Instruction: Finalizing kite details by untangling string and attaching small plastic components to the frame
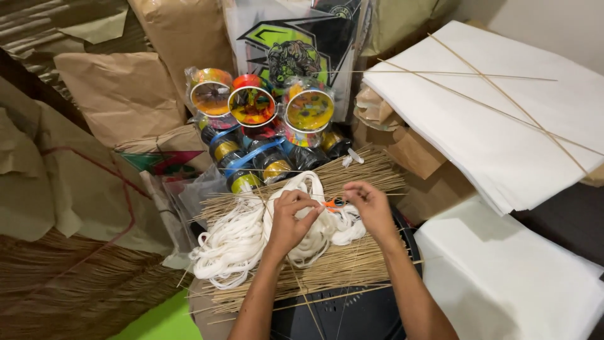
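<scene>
My left hand [290, 217] is curled, fingertips pinching a strand of the white string bundle [251, 236]. My right hand [371, 208] is closed narrowly around a small orange-handled tool [331, 203], likely scissors, though most of it is hidden; what shows points toward 9 o'clock, at my left fingers. The string bundle lies with its long axis running from 7 o'clock up to 2 o'clock, its loose loops spilling toward 7 o'clock. It rests on a bed of thin bamboo sticks [352, 173] whose long axis runs 9 to 3 o'clock. At 12 o'clock beyond the sticks stand colourful spools [251, 106]. At 2 o'clock lies a stack of white paper [478, 119] with crossed thin sticks on top
</scene>
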